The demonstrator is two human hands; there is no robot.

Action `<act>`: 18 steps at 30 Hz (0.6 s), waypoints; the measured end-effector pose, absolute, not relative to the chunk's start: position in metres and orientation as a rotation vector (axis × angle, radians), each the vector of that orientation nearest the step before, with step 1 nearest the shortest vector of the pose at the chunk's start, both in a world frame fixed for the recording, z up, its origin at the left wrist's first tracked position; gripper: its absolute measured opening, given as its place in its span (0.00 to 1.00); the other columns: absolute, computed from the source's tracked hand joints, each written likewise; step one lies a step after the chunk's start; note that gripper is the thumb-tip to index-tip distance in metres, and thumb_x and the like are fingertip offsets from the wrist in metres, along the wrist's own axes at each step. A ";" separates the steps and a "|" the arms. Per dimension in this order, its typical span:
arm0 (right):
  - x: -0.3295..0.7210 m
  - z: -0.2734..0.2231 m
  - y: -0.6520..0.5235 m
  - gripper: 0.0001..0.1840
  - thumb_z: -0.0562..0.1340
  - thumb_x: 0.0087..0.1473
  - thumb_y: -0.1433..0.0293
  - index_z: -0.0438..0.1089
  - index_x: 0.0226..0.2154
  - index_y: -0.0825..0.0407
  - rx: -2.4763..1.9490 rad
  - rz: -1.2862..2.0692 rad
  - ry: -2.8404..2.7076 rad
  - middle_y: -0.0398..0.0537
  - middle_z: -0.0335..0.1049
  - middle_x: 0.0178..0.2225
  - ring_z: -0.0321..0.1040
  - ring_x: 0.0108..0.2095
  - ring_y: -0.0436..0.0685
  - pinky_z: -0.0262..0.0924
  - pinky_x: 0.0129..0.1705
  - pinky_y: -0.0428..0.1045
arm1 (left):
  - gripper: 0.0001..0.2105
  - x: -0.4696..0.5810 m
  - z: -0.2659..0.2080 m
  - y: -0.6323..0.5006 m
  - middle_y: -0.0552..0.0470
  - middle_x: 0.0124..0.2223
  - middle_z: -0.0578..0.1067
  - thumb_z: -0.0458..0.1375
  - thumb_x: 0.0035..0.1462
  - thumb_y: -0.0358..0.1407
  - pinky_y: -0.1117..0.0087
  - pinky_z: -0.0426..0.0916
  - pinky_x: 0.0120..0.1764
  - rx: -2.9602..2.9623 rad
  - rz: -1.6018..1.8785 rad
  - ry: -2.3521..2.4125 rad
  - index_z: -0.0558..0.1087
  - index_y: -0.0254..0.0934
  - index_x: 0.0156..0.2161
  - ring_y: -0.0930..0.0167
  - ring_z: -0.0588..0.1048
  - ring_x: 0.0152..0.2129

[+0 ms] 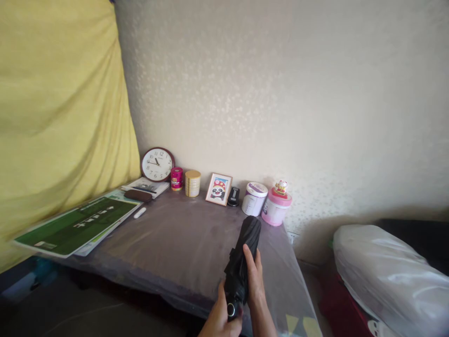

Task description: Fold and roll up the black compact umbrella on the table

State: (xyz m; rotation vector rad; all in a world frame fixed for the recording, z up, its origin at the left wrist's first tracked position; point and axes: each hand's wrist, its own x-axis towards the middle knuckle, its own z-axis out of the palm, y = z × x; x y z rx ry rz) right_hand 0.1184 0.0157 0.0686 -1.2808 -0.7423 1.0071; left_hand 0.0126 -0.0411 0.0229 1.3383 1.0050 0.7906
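Note:
A folded black umbrella (pixel 242 257) is held over the near right part of the table, its top tilted away from me and to the right. My left hand (pixel 219 313) is closed around its handle end, where a round silver-rimmed button shows. Along the right side of the canopy lies my right hand (pixel 255 274), its fingers against the black cloth and partly hidden behind it. Beyond the umbrella's top stand a white tub with a purple lid (pixel 255 199) and a pink-lidded tub (pixel 276 208) with a small lucky cat figure (pixel 280 188) on it.
On the grey-covered table (pixel 175 238) stand a clock (pixel 157 164), a pink can (pixel 177 179), a yellow-lidded can (pixel 192 183), a panda picture frame (pixel 219 189) and a black object (pixel 233 196). Green sheets (pixel 84 224) lie left. A plastic-covered bundle (pixel 389 271) sits right.

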 end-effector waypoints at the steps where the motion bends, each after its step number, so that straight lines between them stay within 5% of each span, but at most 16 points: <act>1: 0.118 0.068 0.016 0.31 0.64 0.42 0.53 0.65 0.48 0.49 -1.297 0.962 -0.771 0.43 0.73 0.38 0.69 0.39 0.56 0.63 0.39 0.47 | 0.38 0.014 0.017 -0.041 0.47 0.40 0.72 0.54 0.45 0.29 0.71 0.64 0.41 1.417 0.799 1.073 0.40 0.32 0.59 0.69 0.73 0.36; 6: 0.113 0.068 0.014 0.33 0.64 0.41 0.53 0.63 0.48 0.51 -1.289 0.999 -0.719 0.42 0.72 0.31 0.69 0.30 0.55 0.63 0.31 0.47 | 0.42 0.011 0.015 -0.040 0.36 0.58 0.59 0.54 0.41 0.27 0.67 0.62 0.47 1.576 0.787 1.258 0.37 0.35 0.61 0.61 0.68 0.48; 9: 0.114 0.069 0.012 0.31 0.62 0.42 0.51 0.65 0.45 0.52 -1.241 1.118 -0.628 0.41 0.69 0.25 0.67 0.25 0.54 0.62 0.26 0.47 | 0.41 0.004 0.032 -0.040 0.46 0.42 0.72 0.54 0.46 0.31 0.69 0.68 0.34 1.351 0.722 0.972 0.35 0.40 0.61 0.68 0.74 0.32; 12: 0.117 0.067 0.011 0.31 0.62 0.43 0.50 0.65 0.46 0.51 -1.212 1.149 -0.646 0.42 0.71 0.29 0.69 0.29 0.55 0.64 0.29 0.47 | 0.39 0.001 0.040 -0.042 0.54 0.31 0.73 0.52 0.49 0.34 0.72 0.67 0.28 1.214 0.635 0.817 0.33 0.39 0.61 0.72 0.73 0.23; 15: 0.119 0.064 0.012 0.31 0.63 0.43 0.52 0.65 0.47 0.50 -1.286 1.060 -0.747 0.43 0.72 0.36 0.69 0.37 0.56 0.64 0.36 0.47 | 0.42 0.005 0.029 -0.043 0.42 0.49 0.69 0.53 0.46 0.29 0.69 0.67 0.40 1.434 0.746 0.959 0.32 0.36 0.62 0.68 0.73 0.39; 18: 0.119 0.060 0.014 0.32 0.64 0.41 0.53 0.65 0.47 0.51 -1.368 0.952 -0.791 0.44 0.72 0.35 0.69 0.37 0.57 0.64 0.36 0.47 | 0.43 0.009 0.014 -0.043 0.36 0.64 0.47 0.51 0.41 0.23 0.66 0.60 0.50 1.731 0.693 1.212 0.35 0.34 0.62 0.61 0.63 0.53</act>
